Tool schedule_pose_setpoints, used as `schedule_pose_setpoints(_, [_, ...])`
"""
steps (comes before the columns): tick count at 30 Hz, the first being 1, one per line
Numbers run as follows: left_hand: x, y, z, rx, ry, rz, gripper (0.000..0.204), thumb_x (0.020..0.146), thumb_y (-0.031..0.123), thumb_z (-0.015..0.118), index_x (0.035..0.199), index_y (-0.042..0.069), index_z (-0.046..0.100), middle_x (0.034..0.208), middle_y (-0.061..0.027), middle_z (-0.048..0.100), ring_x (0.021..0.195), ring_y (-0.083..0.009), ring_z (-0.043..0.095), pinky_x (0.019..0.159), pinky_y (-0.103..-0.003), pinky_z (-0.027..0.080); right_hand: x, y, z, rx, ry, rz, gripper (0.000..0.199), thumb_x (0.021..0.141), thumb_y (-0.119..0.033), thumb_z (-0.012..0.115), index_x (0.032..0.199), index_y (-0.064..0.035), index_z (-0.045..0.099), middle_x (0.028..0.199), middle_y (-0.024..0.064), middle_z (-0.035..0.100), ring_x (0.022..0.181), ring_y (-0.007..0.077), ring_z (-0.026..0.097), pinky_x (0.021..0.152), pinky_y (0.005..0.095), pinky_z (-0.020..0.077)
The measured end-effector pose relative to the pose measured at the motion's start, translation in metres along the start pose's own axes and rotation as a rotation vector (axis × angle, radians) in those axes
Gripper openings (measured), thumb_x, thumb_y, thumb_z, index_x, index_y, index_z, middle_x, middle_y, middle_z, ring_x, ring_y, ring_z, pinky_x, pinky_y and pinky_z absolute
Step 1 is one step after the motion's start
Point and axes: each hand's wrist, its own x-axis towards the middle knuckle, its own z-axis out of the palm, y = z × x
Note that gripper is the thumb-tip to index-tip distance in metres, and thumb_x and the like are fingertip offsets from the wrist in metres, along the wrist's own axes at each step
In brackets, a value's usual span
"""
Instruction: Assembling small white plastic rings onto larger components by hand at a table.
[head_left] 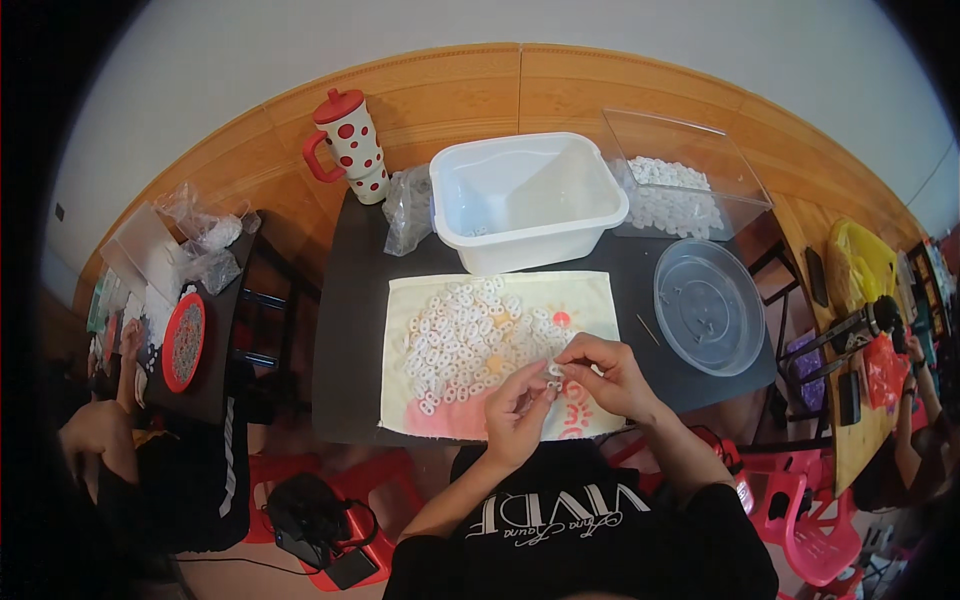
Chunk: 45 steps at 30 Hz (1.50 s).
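Note:
Both of my hands meet over a pale patterned towel [592, 292] on a dark table. My left hand [515, 412], palm partly turned up, pinches a small white plastic piece [554, 370] between thumb and fingertips. The fingertips of my right hand [608, 378] close on the same spot from the right. Fingers partly hide the piece, so I cannot tell whether it is one part or two. Just left of my hands, many loose white pieces with two holes each [445, 335] are spread in a layer on the towel.
Behind the towel stands a white tub [530, 250], with a crumpled plastic bag [408, 212] and a spotted tumbler [352, 150] to its left. A clear box of white pieces [672, 205], a round clear lid [706, 310] and a thin stick [648, 329] are right. Co-workers sit at both sides.

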Motion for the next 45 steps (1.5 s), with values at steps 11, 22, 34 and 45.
schedule_pose_setpoints(11, [0.001,0.000,0.000,0.012,0.016,0.019,0.040,0.091,-0.008,0.061,0.131,-0.004,0.056,0.094,-0.0046,0.066,0.084,-0.0087,0.060,0.074,-0.022,0.048,0.001,-0.004,-0.004,-0.049,-0.096,-0.058,0.015,0.090,0.006,0.061,0.103,0.0003,0.065,0.089,0.0064,0.063,0.079,0.0124,0.061,0.069,0.0259,0.0476])
schedule_pose_setpoints(22, [0.000,0.000,0.001,0.015,0.024,0.002,0.038,0.091,-0.005,0.064,0.129,-0.004,0.057,0.094,-0.0040,0.067,0.082,-0.0088,0.061,0.073,-0.022,0.049,-0.003,-0.002,-0.006,-0.051,-0.146,-0.082,0.021,0.087,0.010,0.061,0.105,0.0018,0.065,0.089,0.0076,0.063,0.080,0.0146,0.060,0.073,0.0274,0.0467])
schedule_pose_setpoints(34, [0.006,0.011,0.006,0.637,-0.028,0.215,0.037,0.083,-0.008,0.067,0.119,-0.001,0.062,0.085,-0.0115,0.063,0.075,-0.0206,0.064,0.065,-0.029,0.050,-0.014,0.014,-0.004,-0.175,-0.092,-0.171,0.022,0.084,0.009,0.061,0.104,0.0002,0.064,0.092,0.0131,0.063,0.084,0.0249,0.063,0.074,0.0325,0.0500])
schedule_pose_setpoints(45, [0.013,0.019,0.000,0.921,-0.135,0.291,0.025,0.076,-0.003,0.069,0.101,0.001,0.067,0.086,-0.0148,0.059,0.076,-0.0343,0.060,0.063,-0.042,0.048,-0.015,0.015,0.001,-0.610,-0.078,-0.453,0.023,0.071,0.003,0.067,0.094,0.0022,0.068,0.095,0.0142,0.063,0.084,0.0311,0.065,0.072,0.0377,0.0535])
